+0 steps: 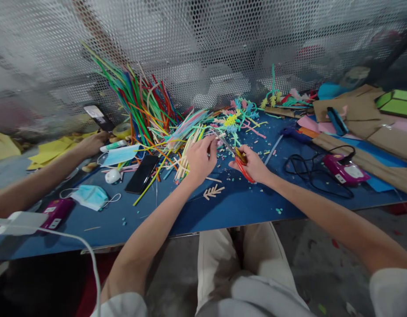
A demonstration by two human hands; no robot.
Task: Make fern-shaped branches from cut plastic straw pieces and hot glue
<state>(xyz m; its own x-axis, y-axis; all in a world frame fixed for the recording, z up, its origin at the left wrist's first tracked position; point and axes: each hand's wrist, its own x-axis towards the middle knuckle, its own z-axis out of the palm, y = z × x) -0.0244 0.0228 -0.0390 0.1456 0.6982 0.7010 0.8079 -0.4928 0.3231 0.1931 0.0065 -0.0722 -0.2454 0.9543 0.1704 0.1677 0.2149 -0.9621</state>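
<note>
Red-handled scissors (246,171) are gripped in my right hand (253,165), their blades pointing up and left toward the other hand. My left hand (201,159) is closed in a pinch at the blade tips; the small piece between its fingers is too small to make out. Cream strips (186,159) lie beside and partly behind my left hand. Just beyond the blades is a pile of cut yellow, blue and pink pieces (234,119). A beige branch-shaped piece (213,192) rests on the blue table (223,213), nearer to my body.
Colourful pipe-cleaner-like stems (137,105) lean on the mesh. At left lie a black phone (142,175), a mask (91,197) and a purple device (58,212); another person's arm (54,165) reaches in. At right are a glue gun (296,135), a cabled purple device (345,169) and cardboard (349,105).
</note>
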